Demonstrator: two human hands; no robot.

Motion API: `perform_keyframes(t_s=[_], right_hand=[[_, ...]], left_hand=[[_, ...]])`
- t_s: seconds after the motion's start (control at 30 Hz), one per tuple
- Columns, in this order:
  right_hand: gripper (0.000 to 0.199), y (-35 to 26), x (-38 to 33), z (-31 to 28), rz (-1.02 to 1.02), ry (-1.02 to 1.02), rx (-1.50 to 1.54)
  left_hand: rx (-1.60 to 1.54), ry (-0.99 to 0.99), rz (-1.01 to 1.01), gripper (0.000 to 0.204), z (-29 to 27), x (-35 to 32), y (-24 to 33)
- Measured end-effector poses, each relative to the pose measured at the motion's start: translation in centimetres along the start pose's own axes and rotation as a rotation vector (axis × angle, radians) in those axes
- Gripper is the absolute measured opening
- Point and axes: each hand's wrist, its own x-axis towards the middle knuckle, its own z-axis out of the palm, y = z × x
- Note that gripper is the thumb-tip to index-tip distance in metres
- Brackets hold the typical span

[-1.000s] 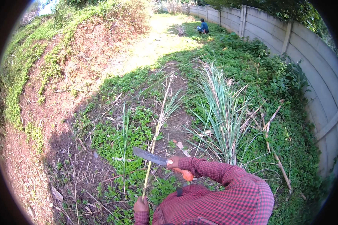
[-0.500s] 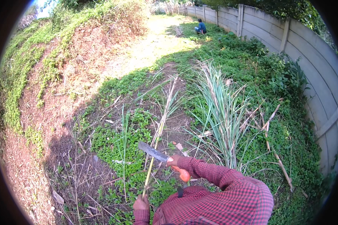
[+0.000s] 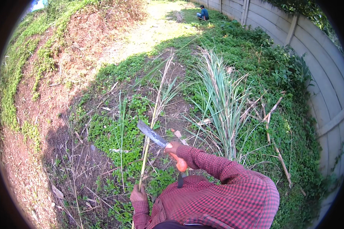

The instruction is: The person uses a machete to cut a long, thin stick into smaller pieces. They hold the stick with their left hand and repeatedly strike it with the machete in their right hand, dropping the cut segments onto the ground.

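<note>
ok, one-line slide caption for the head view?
Left hand grips a tall grass stalk; right hand sets a machete against it.

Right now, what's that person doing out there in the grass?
A person in a red checked shirt holds a long dry stalk near its bottom end with the left hand. The right hand holds a big knife with an orange handle, its blade against the stalk. Tall grass grows beside them, and another person crouches far off by the wall.

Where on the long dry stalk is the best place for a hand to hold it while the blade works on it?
Low on the stalk, near its base, where the left hand grips it now, coming from the person's side. The stalk runs up and away, and the machete in the right hand meets it higher, so a low hold probably stays clear of the blade.
</note>
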Motion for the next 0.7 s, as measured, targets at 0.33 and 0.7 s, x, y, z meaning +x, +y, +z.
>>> perform_keyframes(t_s=[0.33, 0.7], right_hand=[[0.024, -2.1, -1.1, 0.1, -0.118, 0.020, 0.012], [0.037, -1.4, 6.1, 0.0, -0.480, 0.462, -0.119]], left_hand=[[-0.242, 0.020, 0.034, 0.029, 2.6, -0.6, -3.4], [-0.931, -0.381, -0.086, 0.034, 5.1, -5.4, -7.3]])
